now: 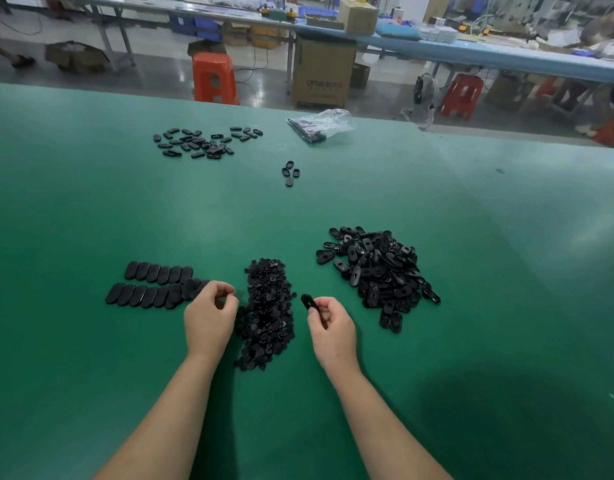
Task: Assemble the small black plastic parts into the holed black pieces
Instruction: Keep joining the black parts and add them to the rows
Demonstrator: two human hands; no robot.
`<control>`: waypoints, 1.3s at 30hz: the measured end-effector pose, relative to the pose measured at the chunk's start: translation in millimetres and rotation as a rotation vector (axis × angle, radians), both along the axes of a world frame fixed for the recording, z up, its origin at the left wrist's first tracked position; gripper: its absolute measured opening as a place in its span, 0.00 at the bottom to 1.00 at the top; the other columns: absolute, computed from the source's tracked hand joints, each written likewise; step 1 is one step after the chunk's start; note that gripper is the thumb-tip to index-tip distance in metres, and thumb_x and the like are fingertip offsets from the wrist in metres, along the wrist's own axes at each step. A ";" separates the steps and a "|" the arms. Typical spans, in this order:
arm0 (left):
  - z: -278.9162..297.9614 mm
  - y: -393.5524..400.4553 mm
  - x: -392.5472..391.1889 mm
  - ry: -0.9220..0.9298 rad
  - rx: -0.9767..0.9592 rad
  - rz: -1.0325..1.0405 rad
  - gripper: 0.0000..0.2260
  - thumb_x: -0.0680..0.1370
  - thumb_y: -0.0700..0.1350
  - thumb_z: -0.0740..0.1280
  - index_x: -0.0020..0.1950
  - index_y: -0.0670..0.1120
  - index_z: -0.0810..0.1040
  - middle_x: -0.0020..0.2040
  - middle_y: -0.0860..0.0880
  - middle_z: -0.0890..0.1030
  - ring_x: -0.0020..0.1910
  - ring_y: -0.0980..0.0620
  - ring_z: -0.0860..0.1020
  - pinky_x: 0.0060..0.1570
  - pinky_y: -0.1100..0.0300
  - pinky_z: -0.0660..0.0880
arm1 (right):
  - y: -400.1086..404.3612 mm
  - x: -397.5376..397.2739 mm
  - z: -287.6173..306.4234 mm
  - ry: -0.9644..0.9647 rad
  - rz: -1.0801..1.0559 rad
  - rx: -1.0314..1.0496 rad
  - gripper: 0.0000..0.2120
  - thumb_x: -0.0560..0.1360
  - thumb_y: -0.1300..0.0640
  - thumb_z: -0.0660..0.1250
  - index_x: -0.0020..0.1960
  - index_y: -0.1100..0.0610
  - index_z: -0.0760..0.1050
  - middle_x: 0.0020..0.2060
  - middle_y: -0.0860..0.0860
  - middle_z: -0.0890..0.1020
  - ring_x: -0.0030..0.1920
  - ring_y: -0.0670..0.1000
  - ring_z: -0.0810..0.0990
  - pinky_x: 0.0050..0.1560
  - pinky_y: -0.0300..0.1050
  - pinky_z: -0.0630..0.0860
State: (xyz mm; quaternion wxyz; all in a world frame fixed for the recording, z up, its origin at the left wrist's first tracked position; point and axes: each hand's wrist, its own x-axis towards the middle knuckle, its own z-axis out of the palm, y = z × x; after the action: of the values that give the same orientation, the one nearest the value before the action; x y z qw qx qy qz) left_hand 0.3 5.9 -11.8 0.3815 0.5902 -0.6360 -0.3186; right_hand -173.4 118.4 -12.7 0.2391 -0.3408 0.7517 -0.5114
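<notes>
Green table (pixel 91 209); plastic bag (pixel 321 124); orange stool (pixel 214 77); cardboard box (pixel 323 71).

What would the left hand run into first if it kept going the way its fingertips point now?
The left hand has fingertips pointing right and slightly away, so it would probably meet the pile of small black parts first, already almost touching it. Height above the table is unclear.

A green table (pixel 91 220) bears black part piles (pixel 378 268) and a plastic bag (pixel 324 123).
</notes>
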 end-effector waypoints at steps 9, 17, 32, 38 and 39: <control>2.8 0.3 0.2 0.070 0.036 -0.005 0.13 0.78 0.42 0.70 0.60 0.55 0.83 0.45 0.57 0.83 0.33 0.54 0.77 0.33 0.72 0.69 | 0.3 -0.4 0.5 0.016 0.013 0.001 0.06 0.80 0.57 0.67 0.50 0.46 0.76 0.44 0.45 0.82 0.42 0.43 0.80 0.43 0.36 0.76; 4.2 -0.4 -0.1 0.139 0.048 0.028 0.03 0.78 0.44 0.71 0.49 0.52 0.82 0.43 0.58 0.83 0.45 0.55 0.82 0.44 0.54 0.80 | 0.3 -1.9 0.5 0.067 0.023 -0.008 0.06 0.80 0.57 0.68 0.50 0.45 0.78 0.43 0.43 0.77 0.38 0.40 0.75 0.39 0.32 0.70; 28.3 26.3 -42.3 0.125 0.017 -0.236 0.08 0.76 0.42 0.73 0.44 0.56 0.84 0.34 0.62 0.82 0.30 0.64 0.76 0.34 0.72 0.70 | -3.1 -0.4 2.2 -0.028 0.030 -0.005 0.13 0.83 0.60 0.60 0.50 0.42 0.74 0.44 0.41 0.85 0.33 0.40 0.78 0.33 0.32 0.72; 31.0 39.8 -71.6 -0.020 0.068 -0.351 0.07 0.77 0.43 0.71 0.43 0.55 0.83 0.35 0.61 0.83 0.33 0.64 0.78 0.36 0.66 0.72 | -2.8 -3.1 -0.4 0.001 0.051 -0.004 0.09 0.82 0.60 0.62 0.56 0.49 0.79 0.44 0.44 0.85 0.41 0.42 0.80 0.46 0.41 0.78; 30.6 40.8 -73.9 -0.046 0.065 -0.353 0.06 0.77 0.43 0.71 0.43 0.54 0.83 0.37 0.60 0.83 0.35 0.64 0.79 0.37 0.68 0.72 | -2.6 -3.6 -0.5 0.010 0.049 -0.001 0.09 0.82 0.60 0.63 0.58 0.51 0.80 0.45 0.44 0.85 0.44 0.43 0.81 0.49 0.41 0.79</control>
State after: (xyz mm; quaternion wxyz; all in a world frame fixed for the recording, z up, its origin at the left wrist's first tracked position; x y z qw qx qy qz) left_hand -73.6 46.8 18.8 0.2859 0.4883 -0.7277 -0.3875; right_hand -177.0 115.8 -13.1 0.2479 -0.3618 0.7441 -0.5039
